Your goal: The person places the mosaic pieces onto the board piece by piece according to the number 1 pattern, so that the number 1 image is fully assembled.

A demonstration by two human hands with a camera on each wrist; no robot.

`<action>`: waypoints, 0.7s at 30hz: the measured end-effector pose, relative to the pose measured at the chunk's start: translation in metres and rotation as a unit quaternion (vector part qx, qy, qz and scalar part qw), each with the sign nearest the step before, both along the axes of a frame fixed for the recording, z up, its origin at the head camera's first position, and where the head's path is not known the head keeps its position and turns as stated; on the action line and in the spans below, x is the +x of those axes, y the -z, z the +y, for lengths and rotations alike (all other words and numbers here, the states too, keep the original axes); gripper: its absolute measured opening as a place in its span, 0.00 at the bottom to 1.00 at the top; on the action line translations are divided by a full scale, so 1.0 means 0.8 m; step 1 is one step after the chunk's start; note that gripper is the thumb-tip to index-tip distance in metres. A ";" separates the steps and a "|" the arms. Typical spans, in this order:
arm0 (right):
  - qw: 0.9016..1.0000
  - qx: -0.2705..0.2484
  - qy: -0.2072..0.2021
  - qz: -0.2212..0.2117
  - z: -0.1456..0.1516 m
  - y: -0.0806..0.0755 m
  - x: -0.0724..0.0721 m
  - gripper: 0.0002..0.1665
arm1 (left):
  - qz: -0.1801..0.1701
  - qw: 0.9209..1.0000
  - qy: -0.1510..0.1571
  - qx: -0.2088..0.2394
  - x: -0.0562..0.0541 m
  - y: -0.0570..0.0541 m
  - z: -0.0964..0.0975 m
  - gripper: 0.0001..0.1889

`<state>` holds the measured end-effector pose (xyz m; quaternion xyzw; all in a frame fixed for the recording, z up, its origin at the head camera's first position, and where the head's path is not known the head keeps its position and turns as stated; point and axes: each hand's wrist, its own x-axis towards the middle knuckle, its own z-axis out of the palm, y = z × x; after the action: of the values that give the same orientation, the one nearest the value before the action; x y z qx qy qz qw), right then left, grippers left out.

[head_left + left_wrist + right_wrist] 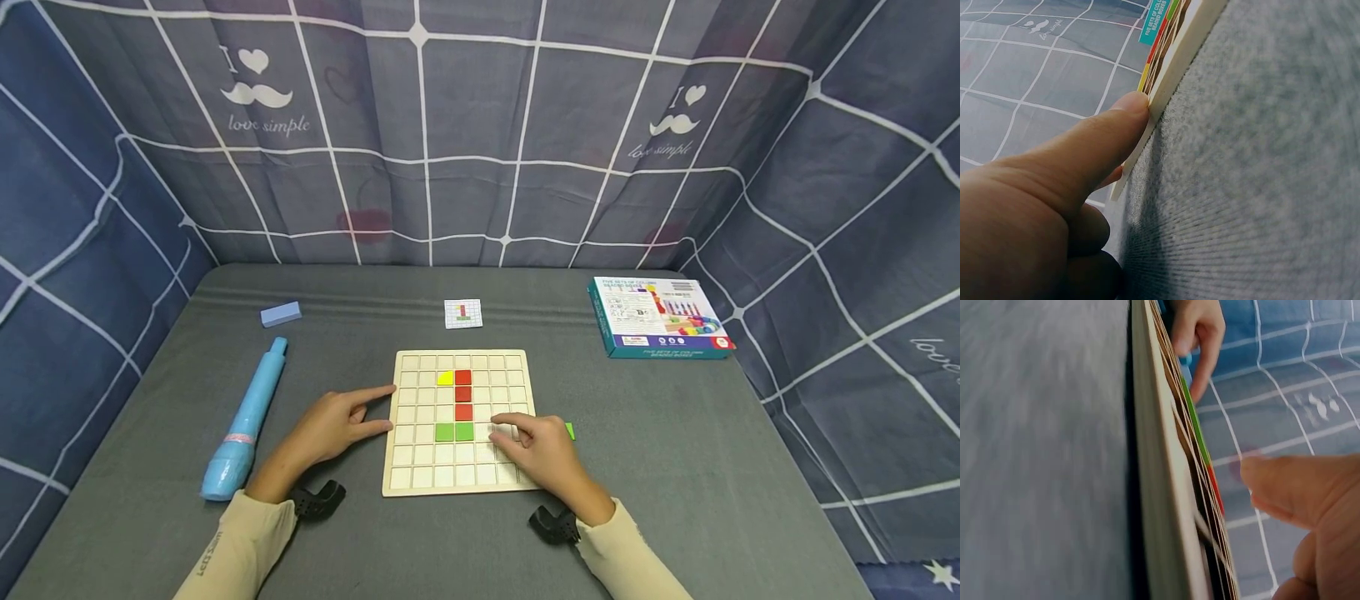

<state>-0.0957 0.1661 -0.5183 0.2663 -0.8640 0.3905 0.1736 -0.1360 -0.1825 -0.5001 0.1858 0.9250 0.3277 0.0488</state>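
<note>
A pale wooden grid board (420, 477) lies on the grey table. Set into its cells are three red squares (463, 394) in a column, a yellow piece (446, 378) left of the top red one, and two green squares (454, 432) below. At the board's left edge, my left hand (333, 423) touches the side with index finger and thumb extended, its other fingers folded. My right hand (546, 454) hovers over the board's right part, thumb and index fingertips apart with nothing between them. Beyond that hand a green piece (570, 431) shows, partly hidden.
A small pattern card (462, 314) lies behind the board. To the left are a light-blue bottle-shaped object (243, 425) and a blue block (281, 314). A boxed bead set (660, 317) lies at the back right. Curtains (480, 125) enclose the table.
</note>
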 end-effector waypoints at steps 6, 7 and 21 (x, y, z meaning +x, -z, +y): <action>0.999 -0.001 0.028 -0.017 0.024 0.001 0.010 0.11 | -0.002 1.000 0.000 -0.001 0.000 0.000 -0.001 0.30; 0.999 0.001 0.034 -0.022 0.028 0.001 0.013 0.11 | -0.002 1.000 0.000 -0.001 0.000 0.000 0.000 0.30; 0.991 0.005 0.127 -0.047 0.077 0.003 0.030 0.13 | -0.006 1.000 -0.003 0.000 0.002 0.000 -0.001 0.31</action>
<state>-0.0714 0.2280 -0.5203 0.1367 -0.8999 0.3734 0.1793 -0.1347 -0.1829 -0.5001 0.1813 0.9252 0.3293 0.0528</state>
